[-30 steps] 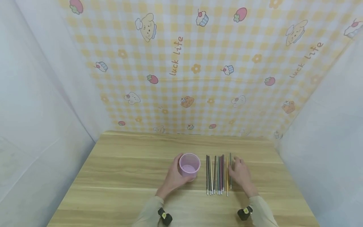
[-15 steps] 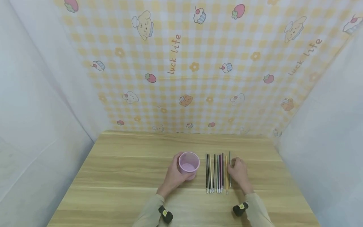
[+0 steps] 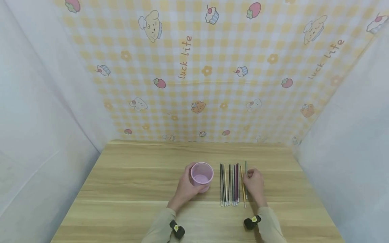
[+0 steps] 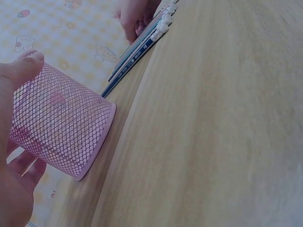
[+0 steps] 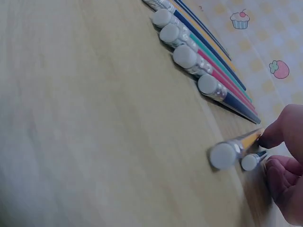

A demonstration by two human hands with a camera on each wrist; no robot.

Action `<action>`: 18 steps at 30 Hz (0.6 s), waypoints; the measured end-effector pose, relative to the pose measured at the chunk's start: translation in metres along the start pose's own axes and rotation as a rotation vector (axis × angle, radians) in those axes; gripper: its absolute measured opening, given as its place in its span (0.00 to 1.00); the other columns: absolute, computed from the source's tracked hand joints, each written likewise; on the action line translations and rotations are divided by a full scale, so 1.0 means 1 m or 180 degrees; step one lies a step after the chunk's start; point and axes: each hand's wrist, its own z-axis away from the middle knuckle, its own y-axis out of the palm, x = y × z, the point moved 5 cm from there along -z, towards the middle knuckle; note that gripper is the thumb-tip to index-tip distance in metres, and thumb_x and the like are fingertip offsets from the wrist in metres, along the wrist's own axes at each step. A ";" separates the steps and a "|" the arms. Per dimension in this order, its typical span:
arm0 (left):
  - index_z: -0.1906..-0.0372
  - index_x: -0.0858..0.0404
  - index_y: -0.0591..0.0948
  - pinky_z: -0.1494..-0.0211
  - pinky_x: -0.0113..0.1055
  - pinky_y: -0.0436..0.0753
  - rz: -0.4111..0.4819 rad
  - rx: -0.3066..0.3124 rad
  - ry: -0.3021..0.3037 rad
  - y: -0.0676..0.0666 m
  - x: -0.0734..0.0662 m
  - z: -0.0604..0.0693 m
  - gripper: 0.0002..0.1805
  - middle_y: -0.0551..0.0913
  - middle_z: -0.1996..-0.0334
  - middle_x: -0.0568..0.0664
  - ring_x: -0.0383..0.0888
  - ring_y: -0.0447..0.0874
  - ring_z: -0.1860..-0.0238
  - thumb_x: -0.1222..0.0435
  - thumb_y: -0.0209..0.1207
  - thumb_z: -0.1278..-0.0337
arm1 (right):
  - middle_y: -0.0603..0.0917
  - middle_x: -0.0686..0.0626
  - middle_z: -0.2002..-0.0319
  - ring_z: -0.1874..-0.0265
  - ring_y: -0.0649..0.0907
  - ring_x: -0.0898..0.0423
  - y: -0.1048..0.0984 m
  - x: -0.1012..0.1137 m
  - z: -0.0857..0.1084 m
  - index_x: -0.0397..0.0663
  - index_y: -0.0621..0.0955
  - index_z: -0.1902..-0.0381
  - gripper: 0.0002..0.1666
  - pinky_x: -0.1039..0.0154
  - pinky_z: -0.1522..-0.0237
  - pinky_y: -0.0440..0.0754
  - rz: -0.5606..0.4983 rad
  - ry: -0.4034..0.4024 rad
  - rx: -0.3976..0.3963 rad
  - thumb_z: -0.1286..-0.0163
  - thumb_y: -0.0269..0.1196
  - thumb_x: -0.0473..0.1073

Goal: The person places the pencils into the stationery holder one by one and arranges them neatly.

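Note:
A pink mesh pen holder point(image 3: 202, 187) stands upright on the table, its opening facing up. My left hand point(image 3: 184, 187) grips it from the left, with the thumb and fingers around its wall point(image 4: 66, 113). To its right lies a row of pencils point(image 3: 236, 184) with white erasers toward me. At the right end of that row, my right hand point(image 3: 255, 184) pinches a yellow pencil point(image 5: 250, 140), which sits slightly slanted. A dark green pencil point(image 3: 246, 165) lies close under the same fingers; whether it is held too cannot be told.
The wooden table point(image 3: 136, 189) ends at a yellow checked cloth point(image 3: 182, 121) at the back. White cloth walls point(image 3: 45, 101) stand on both sides. Several black pencils point(image 3: 222, 185) lie between the pen holder and the coloured ones.
My right hand has moved slightly left, its fingers closing on the yellow pencil. That pencil has turned from straight to slanted. My left hand stays on the pen holder.

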 end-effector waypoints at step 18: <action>0.27 0.56 0.65 0.33 0.58 0.77 -0.0094 -0.0014 0.0048 -0.001 0.006 0.001 0.56 0.79 0.38 0.53 0.55 0.78 0.38 0.57 0.82 0.67 | 0.86 0.29 0.59 0.65 0.86 0.42 0.002 -0.004 0.000 0.28 0.80 0.54 0.18 0.57 0.67 0.88 -0.0136 0.0339 -0.0206 0.34 0.60 0.39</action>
